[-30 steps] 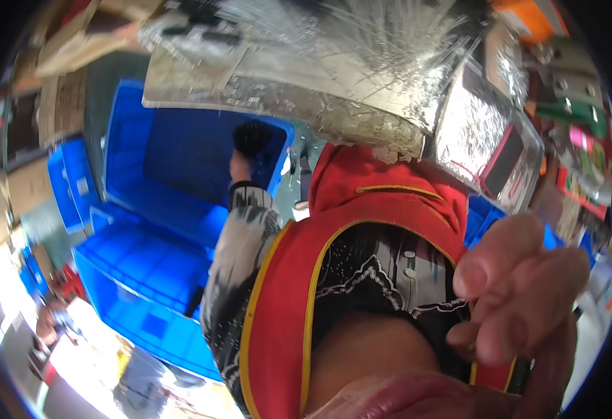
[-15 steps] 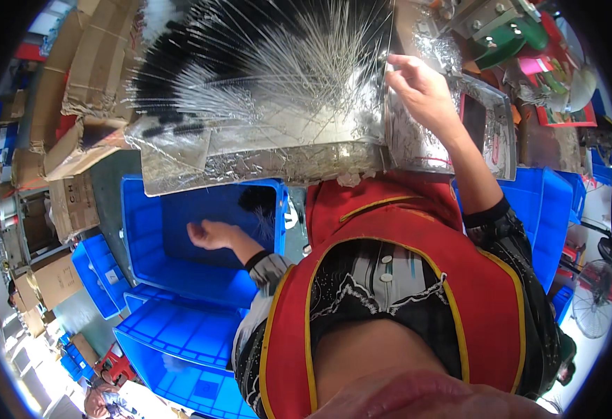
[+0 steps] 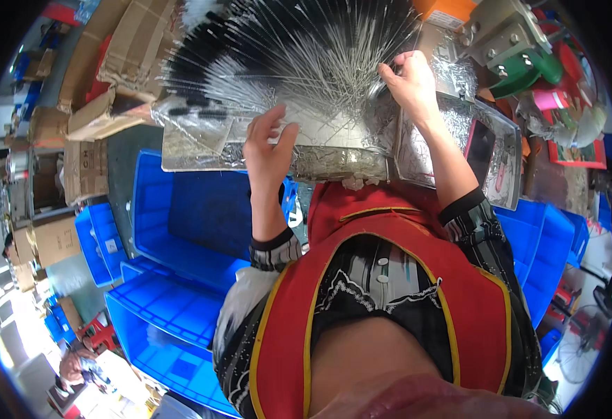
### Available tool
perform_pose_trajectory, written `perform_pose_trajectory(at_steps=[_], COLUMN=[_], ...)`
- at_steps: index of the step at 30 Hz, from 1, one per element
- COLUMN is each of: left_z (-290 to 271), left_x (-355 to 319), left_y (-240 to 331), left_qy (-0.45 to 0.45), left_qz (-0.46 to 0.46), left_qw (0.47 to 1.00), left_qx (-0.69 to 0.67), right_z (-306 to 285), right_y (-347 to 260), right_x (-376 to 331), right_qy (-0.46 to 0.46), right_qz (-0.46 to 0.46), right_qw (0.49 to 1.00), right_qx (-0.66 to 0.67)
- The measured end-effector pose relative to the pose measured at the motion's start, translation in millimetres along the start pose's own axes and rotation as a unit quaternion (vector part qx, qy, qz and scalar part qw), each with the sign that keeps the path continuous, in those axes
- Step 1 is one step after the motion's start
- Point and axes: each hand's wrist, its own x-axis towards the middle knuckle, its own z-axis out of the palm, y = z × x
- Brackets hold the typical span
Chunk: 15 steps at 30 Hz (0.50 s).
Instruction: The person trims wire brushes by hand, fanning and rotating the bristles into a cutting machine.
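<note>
The fan of thin wire brushes (image 3: 299, 56) lies spread on the foil-covered surface (image 3: 201, 143), metal stems toward the person and black bristle tips away. The right hand (image 3: 407, 80) is pinched shut on a few stems; the left hand (image 3: 267, 150) hovers half open, holding nothing. The stems look light, springy and prone to tangle, so they are best gripped near the bare ends.

Right hand (image 3: 409, 82) fingertips hidden among wire brushes (image 3: 306, 56) (grip unclear); bristle tips cut off.
</note>
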Motion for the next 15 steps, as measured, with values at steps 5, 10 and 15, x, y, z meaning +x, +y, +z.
perform_pose_trajectory(at_steps=[5, 10, 15], left_z=[23, 37, 52], left_x=[6, 16, 33], left_y=[11, 29, 36], left_qy=[-0.034, -0.001, 0.065], left_qz=[-0.119, -0.138, -0.146], left_qw=[0.992, 0.983, 0.968], left_qx=[0.009, -0.119, -0.196], right_z=[-7, 8, 14], right_y=[-25, -43, -41], right_x=[-6, -5, 0], right_qy=[-0.066, -0.067, -0.046], right_qz=[0.066, -0.004, 0.023], right_qw=[0.988, 0.996, 0.992], right_qx=[0.124, 0.058, 0.111])
